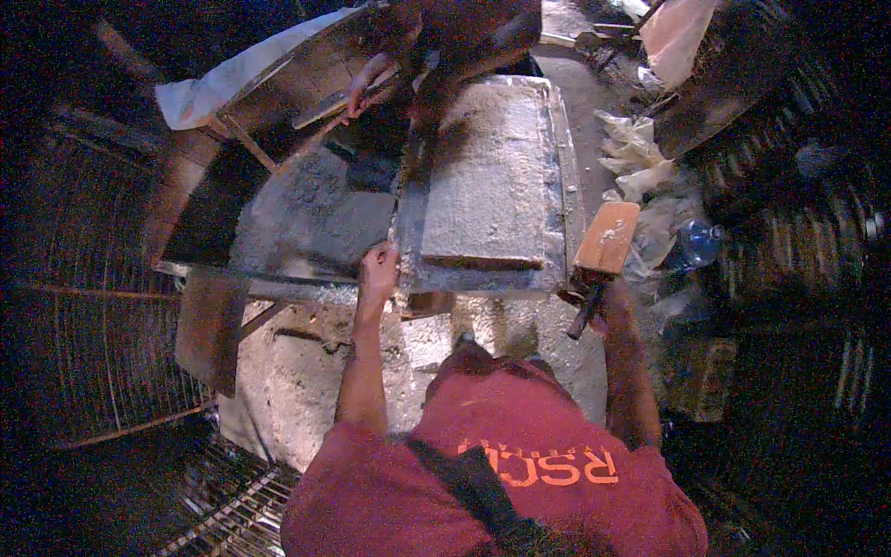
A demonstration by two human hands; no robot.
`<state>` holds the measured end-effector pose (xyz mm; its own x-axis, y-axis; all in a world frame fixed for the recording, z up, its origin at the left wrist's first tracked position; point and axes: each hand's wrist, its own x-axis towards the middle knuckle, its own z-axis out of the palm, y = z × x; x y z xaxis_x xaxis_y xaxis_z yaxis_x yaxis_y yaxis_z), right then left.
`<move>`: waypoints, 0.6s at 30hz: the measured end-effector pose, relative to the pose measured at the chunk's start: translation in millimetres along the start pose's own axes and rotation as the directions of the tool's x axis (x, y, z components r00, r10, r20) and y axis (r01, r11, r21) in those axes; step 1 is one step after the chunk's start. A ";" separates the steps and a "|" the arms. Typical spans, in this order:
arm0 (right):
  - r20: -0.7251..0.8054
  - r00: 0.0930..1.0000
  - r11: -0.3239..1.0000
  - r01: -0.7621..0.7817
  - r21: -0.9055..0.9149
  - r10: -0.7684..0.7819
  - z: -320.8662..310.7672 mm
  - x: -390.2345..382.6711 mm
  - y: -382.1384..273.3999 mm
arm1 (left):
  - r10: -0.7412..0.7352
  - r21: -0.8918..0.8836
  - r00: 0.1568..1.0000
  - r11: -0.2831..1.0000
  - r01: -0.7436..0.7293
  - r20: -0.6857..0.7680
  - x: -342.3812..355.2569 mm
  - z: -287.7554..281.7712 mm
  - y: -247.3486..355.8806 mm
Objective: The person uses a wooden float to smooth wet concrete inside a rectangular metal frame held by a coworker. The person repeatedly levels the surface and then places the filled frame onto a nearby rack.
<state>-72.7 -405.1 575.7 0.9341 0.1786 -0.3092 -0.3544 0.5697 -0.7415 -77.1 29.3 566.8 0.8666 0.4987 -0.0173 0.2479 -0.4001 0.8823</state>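
Mould frame (490, 278): grey slab-shaped mould full of pale gritty mix, sitting on the rough tabletop (306, 371) right in front of the person, long side running away from them
Left hand (378, 269): fingers curling closed over the near left corner of the mould frame, gripping its edge
Right hand (594, 311): wrapping shut around a dark handle, just off the near right corner of the mould
Wooden float (607, 238): orange-brown flat board on top of that handle, tilting up beside the mould's right edge; can't tell if it's touching the mould
Red shirt (492, 464): person's own, filling the bottom of the view, dark strap crossing it
Grey mix heap (311, 218): lying left of the mould, on a darker tray
Plastic bottle (698, 243): lying in crumpled pale bags to the right, near the float
Other person's hand (357, 93): reaching in at the far end, holding a long flat strip over the wooden trough (278, 88)
Surroundings: too dark to make out much, wire mesh showing at left
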 end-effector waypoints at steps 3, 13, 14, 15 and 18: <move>0.082 0.991 0.994 0.106 -0.018 -0.104 -49.8 4.7 5.9 | -0.043 -0.054 0.972 0.997 0.057 0.229 16.1 -5.0 -2.0; 0.106 0.994 0.973 0.012 -0.230 0.013 -3.5 -1.5 5.4 | -0.012 -0.144 0.980 0.989 0.041 0.197 75.7 1.2 21.8; 0.073 0.996 0.984 0.070 -0.165 -0.058 18.1 -12.4 1.4 | -0.058 -0.105 0.984 0.991 0.077 0.166 74.1 -0.9 24.1; 0.036 0.992 0.986 0.128 -0.103 -0.124 33.2 -20.2 0.3 | -0.106 -0.067 0.986 0.991 0.116 0.131 74.0 -2.8 25.2; -0.204 0.976 0.957 -0.128 -0.261 0.075 11.3 -22.4 0.2 | -0.071 -0.270 0.991 0.958 0.099 0.111 67.5 5.3 2.2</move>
<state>-93.2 -400.0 589.2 0.8760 0.0534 -0.4793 -0.4705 0.3131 -0.8250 -15.8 58.0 565.1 0.8893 0.4378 -0.1323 0.2066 -0.1264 0.9702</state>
